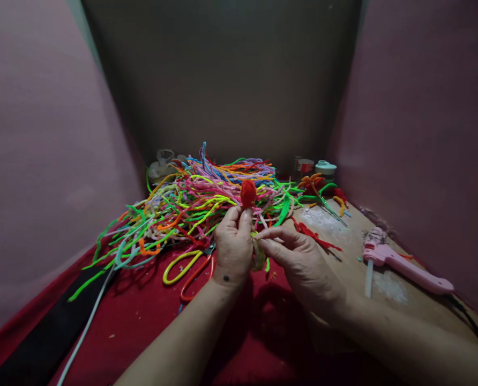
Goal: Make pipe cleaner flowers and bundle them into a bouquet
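Observation:
My left hand is closed, pinching a red fuzzy pipe-cleaner flower bud upright between thumb and fingers. Just to its right, the thumb and forefinger of my right hand are pinched together on a yellow-green strip that hangs below the bud; its exact kind is hard to make out. Scissors with one yellow and one red handle lie left of my left wrist, blades hidden. Behind both hands spreads a big heap of colourful pipe cleaners.
On the board at right lies a pink hot glue gun with its cord trailing right. Red pipe-cleaner pieces and a teal-lidded jar are nearby. A white cable crosses the red cloth at left. Pink walls flank both sides.

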Demonstrator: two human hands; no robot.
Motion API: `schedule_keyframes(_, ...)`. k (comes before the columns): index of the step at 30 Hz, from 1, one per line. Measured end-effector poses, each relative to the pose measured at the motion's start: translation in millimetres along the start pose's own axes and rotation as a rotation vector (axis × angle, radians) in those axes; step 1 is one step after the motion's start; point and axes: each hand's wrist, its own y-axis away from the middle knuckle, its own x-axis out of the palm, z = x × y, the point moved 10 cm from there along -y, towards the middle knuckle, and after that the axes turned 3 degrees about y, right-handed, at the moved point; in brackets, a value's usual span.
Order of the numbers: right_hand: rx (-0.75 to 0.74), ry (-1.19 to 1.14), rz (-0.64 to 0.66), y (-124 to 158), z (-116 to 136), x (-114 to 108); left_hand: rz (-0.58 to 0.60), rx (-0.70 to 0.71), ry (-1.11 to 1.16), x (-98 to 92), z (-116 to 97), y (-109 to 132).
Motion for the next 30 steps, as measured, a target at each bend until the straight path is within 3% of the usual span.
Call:
schedule_keyframes(6, 0.083, -0.03, 0.003, 2.6, -7.4, -2.2, -0.025, 0.102, -0.12, -0.9, -12.2, 1.7)
schedule_keyframes(10, 0.174, -0.106, 0.041, -2.4, -11.7, -7.0, 0.003, 0.058, -0.102, 0.1, -12.5, -0.5)
schedule_keyframes(15, 0.205, -0.028, 0.046, -8.2, -1.9, -19.1, 0.218, -0.143, 0.023, 6.4, -0.5, -4.6)
schedule_keyframes(18, 0.16, 0.051, -0.037, -10.5, 5.4, -30.4, 0.373, -0.337, 0.102, 19.7, 10.7, 6.3)
schedule_keyframes(20, 0.132, 0.071, -0.083, -11.4, 6.6, -35.5, 0.411, -0.355, 0.073, 27.0, 10.6, 13.3)
schedule_keyframes(25, 0.099, 0.103, -0.048, -13.1, 1.9, -35.1, 0.396, -0.142, -0.164, 35.2, -1.2, 20.4)
schedule_keyframes(30, 0.08, 0.095, 0.022, -13.3, -3.6, -32.7, 0.332, 0.429, -0.644, 34.8, -35.4, 28.5)
